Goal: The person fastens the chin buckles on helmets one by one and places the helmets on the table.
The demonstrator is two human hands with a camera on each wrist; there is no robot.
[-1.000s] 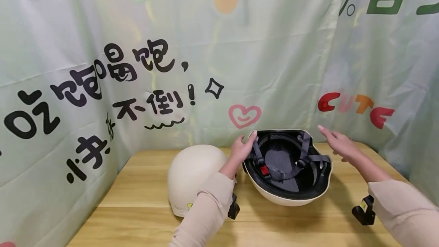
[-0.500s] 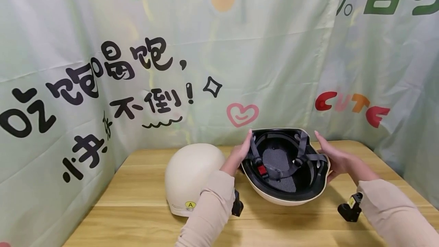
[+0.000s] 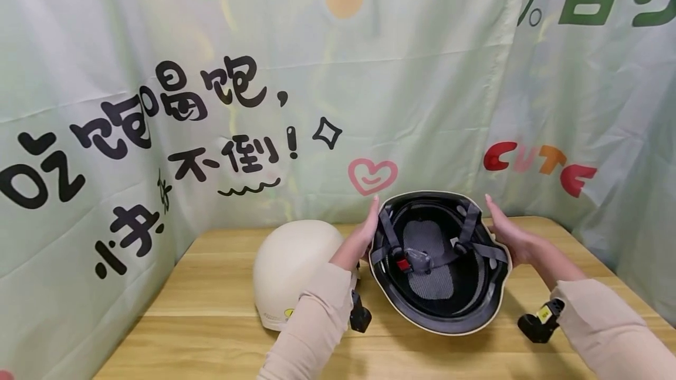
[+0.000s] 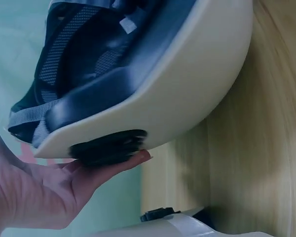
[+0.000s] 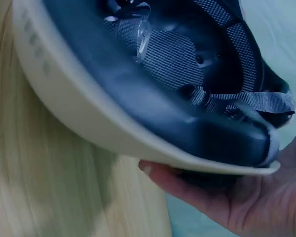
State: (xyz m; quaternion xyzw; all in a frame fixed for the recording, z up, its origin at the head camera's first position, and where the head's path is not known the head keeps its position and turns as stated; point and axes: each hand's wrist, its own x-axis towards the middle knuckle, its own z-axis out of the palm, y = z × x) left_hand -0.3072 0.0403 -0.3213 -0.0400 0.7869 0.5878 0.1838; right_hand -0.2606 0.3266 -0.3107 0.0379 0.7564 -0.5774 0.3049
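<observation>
An upturned cream helmet (image 3: 388, 302) shows its black lining and grey straps with a red buckle (image 3: 403, 265). My left hand (image 3: 361, 239) lies along its left side, thumb pointing up beside the rim. In the left wrist view, the left fingers (image 4: 113, 169) stretch nearly straight under a black fitting (image 4: 108, 147) on the shell. At the opposite side my right hand (image 3: 514, 242) supports the shell from outside, its thumb also raised. Straight right fingers (image 5: 187, 190) reach beneath the shell in the right wrist view. Some fingers of both hands are hidden behind the helmet.
A second cream helmet (image 3: 296, 268) stands dome up on the wooden table (image 3: 211, 292), close by my left forearm. Black wrist cameras (image 3: 360, 312) hang below the sleeves. A printed pale green curtain (image 3: 422, 104) borders the table at the back and sides.
My right hand has come in from the right to the helmet's side. The left hand has slid from the rim to the outer side. The helmet has tipped, its opening facing me more.
</observation>
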